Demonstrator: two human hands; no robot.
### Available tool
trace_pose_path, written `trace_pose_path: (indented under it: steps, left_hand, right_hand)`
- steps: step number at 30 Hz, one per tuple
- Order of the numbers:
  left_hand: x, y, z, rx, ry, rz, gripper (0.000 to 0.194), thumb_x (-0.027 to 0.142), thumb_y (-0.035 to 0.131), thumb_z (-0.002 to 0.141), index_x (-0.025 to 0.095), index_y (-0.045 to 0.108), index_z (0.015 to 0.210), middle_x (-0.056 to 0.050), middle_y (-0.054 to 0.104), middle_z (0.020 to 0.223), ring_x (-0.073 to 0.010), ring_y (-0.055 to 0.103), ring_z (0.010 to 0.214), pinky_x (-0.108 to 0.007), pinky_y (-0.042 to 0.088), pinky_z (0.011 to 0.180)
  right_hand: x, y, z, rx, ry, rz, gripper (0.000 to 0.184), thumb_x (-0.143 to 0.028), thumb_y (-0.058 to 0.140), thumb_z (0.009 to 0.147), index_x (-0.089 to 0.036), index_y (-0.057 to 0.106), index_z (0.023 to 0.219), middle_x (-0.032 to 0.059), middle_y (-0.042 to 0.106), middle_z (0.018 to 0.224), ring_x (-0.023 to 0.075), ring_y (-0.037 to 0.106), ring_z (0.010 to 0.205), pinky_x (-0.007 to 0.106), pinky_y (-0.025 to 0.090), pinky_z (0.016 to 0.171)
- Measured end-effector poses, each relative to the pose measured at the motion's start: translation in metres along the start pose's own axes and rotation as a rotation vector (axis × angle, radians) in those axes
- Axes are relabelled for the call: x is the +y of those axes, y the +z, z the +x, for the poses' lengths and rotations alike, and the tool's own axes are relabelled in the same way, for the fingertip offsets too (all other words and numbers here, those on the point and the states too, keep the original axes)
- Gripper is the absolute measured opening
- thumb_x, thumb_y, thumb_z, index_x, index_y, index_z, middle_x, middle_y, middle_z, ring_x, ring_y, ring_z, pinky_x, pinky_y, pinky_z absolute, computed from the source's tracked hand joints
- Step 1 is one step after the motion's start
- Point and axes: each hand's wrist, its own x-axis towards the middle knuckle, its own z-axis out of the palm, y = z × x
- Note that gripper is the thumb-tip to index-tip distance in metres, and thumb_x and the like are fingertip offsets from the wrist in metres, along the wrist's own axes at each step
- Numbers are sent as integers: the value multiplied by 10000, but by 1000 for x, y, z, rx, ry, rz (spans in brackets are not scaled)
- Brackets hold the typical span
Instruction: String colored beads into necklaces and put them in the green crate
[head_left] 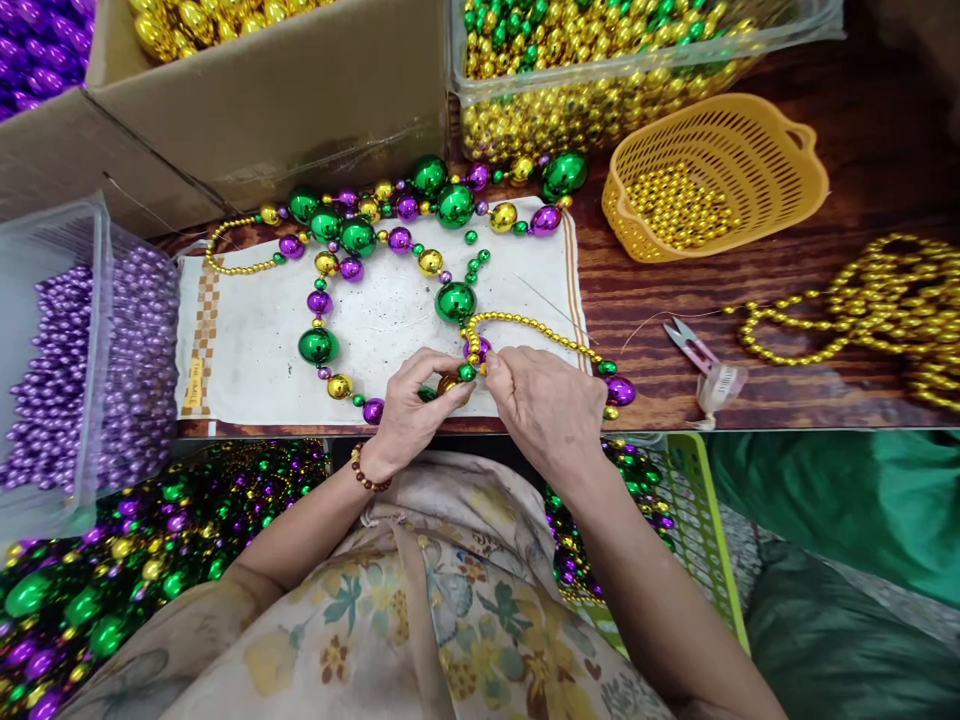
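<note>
A bead necklace [318,346] of large green, purple and gold beads curves over a white cloth [390,350]. At the cloth's front edge, my left hand [424,400] pinches part of it, with a small green bead and a gold bead by the thumb. My right hand [547,405] is closed against the same spot, its thumb and forefinger on the strand; the exact grip is hidden. A run of small gold beads [525,322] loops from between the hands to the right, ending near a purple bead [620,390]. Several loose green beads [472,270] lie above.
Right of the cloth are an orange basket [780,190] of gold beads, thread snips [694,350] and a heap of gold bead strands [892,310]. A clear tub [97,330] of purple beads stands left. Behind are a cardboard box [300,120] and another bead tub [600,75].
</note>
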Motion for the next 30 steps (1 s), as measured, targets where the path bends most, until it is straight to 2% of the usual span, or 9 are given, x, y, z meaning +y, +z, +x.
trace_pose_path:
  steps: [7, 11, 13, 16, 18, 21, 24, 28, 30]
  left_hand:
    - [0, -1, -1, -14, 1, -16, 68, 235, 727, 880, 196, 717, 935, -28, 704, 890, -138, 637, 825, -278, 498, 797]
    - [-1, -2, -1, -20, -47, -84, 76, 244, 730, 874, 200, 735, 936, -33, 704, 893, -144, 636, 837, -280, 494, 796]
    - [-2, -3, 0, -16, -100, -133, 90, 265, 732, 872, 202, 743, 934, -35, 695, 888, -148, 630, 844, -280, 492, 795]
    - [-4, -9, 1, 22, -214, -224, 133, 303, 747, 857, 201, 754, 943, -28, 671, 871, -142, 616, 830, -266, 491, 783]
    - [-6, -13, 3, 46, -282, -278, 167, 325, 770, 833, 199, 759, 943, -23, 666, 862, -134, 609, 808, -250, 493, 756]
    - [-7, -19, 5, 68, -340, -321, 215, 362, 800, 798, 197, 765, 932, -20, 680, 849, -131, 612, 792, -233, 504, 728]
    - [-7, -23, 6, 84, -391, -314, 241, 386, 815, 774, 193, 762, 908, -18, 694, 826, -134, 620, 762, -230, 514, 694]
    - [-3, -27, 8, 57, -419, -297, 249, 391, 819, 760, 193, 754, 897, -27, 712, 850, -148, 638, 748, -248, 530, 683]
    - [0, -28, 9, 29, -412, -304, 241, 381, 826, 750, 194, 752, 883, -20, 701, 817, -141, 628, 719, -241, 520, 657]
  right_hand:
    - [-1, 1, -1, 19, -5, 10, 443, -351, 369, 1039, -171, 694, 798, 89, 722, 767, 191, 624, 742, 307, 152, 545]
    - [5, 4, 0, 44, -5, 148, 455, -392, 353, 1044, -181, 646, 769, 80, 686, 749, 186, 592, 726, 316, 180, 555]
    - [12, 8, 1, 36, -13, 354, 486, -454, 325, 1052, -193, 592, 741, 59, 639, 718, 175, 564, 709, 303, 242, 572]
    - [23, 17, 0, -54, -20, 815, 483, -532, 317, 1046, -211, 533, 757, 11, 559, 689, 151, 515, 664, 276, 355, 624]
    - [27, 24, -3, -110, 6, 1075, 387, -536, 405, 1018, -217, 551, 856, -9, 549, 736, 142, 510, 674, 265, 400, 645]
    - [34, 34, -8, -126, 71, 1268, 265, -475, 563, 937, -223, 550, 1014, -12, 562, 846, 142, 530, 717, 257, 433, 641]
    - [50, 35, -12, -22, 124, 1179, 215, -401, 583, 895, -219, 570, 1010, 11, 584, 903, 172, 574, 792, 290, 474, 692]
    - [93, 23, -8, 287, 177, 727, 226, -290, 558, 894, -201, 658, 1075, 72, 660, 1012, 231, 612, 989, 371, 476, 884]
    - [114, 18, 1, 312, 215, 511, 282, -265, 546, 912, -177, 662, 1154, 109, 699, 1102, 243, 628, 1038, 368, 462, 901]
